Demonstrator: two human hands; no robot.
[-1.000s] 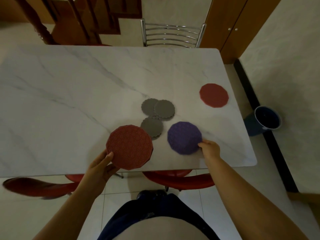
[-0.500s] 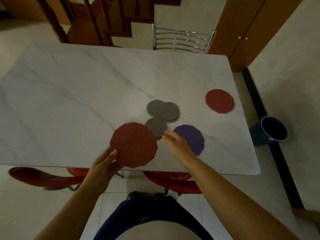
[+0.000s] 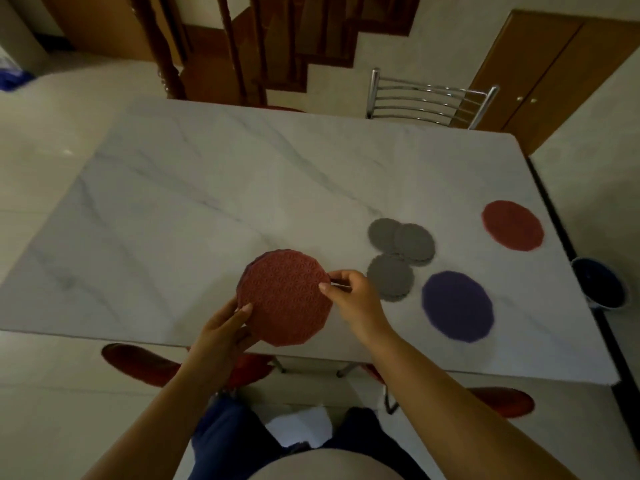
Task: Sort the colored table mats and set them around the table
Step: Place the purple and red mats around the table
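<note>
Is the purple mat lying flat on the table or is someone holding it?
Flat on the table. The purple mat lies alone on the marble top; both hands, left hand and right hand, hold the red mat stack.

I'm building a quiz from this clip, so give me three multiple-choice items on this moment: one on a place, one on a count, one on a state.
1. Where does the purple mat lie?
A. on the table, right of the hands
B. on the metal chair
C. on the floor

2. How many grey mats show?
A. one
B. three
C. five

3. How is the red stack held?
A. by both hands
B. by neither hand
C. by the right hand alone

Answers: 1 A, it lies flat on the marble table; 2 B, three overlapping discs; 3 A, left hand and right hand each pinch an edge.
</note>
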